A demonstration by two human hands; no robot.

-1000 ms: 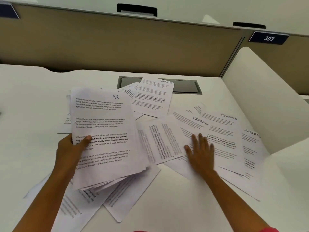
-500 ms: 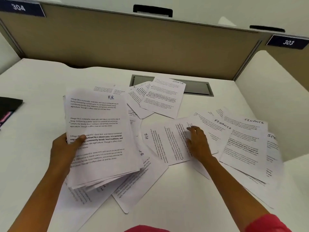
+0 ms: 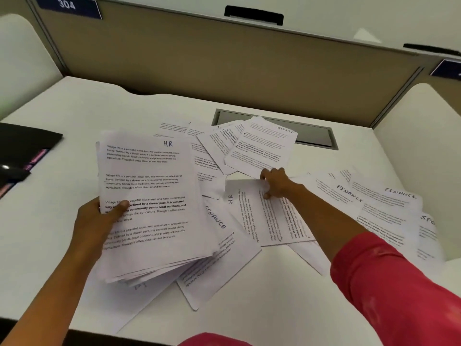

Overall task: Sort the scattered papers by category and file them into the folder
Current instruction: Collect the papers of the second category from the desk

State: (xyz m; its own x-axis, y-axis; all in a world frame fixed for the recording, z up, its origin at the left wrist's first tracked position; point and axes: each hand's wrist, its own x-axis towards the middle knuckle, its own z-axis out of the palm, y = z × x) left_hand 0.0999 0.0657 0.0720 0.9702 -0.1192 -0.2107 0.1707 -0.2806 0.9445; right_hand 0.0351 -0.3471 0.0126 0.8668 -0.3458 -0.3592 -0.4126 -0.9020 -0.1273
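Observation:
My left hand (image 3: 96, 221) grips a thick stack of printed sheets (image 3: 152, 211) by its left edge, thumb on top; the top sheet is marked HR. My right hand (image 3: 277, 182) pinches the far edge of a loose sheet marked HR (image 3: 264, 216) that lies sideways on the desk. A sheet marked FINANCE (image 3: 217, 248) pokes out under the stack. More FINANCE sheets (image 3: 384, 211) lie at the right and a SPORTS sheet (image 3: 262, 148) at the back. A black folder (image 3: 22, 148) lies at the left edge.
The white desk (image 3: 274, 290) is walled by a tan partition (image 3: 224, 63) behind and a white divider (image 3: 421, 136) at the right. A grey cable hatch (image 3: 314, 136) sits at the back, partly covered by papers. Signs read 304 (image 3: 66, 5).
My right hand left the FINANCE papers, moved left and back, and now pinches the far edge of the loose HR sheet. The view swung left, bringing the black folder in. The left hand's stack stayed put.

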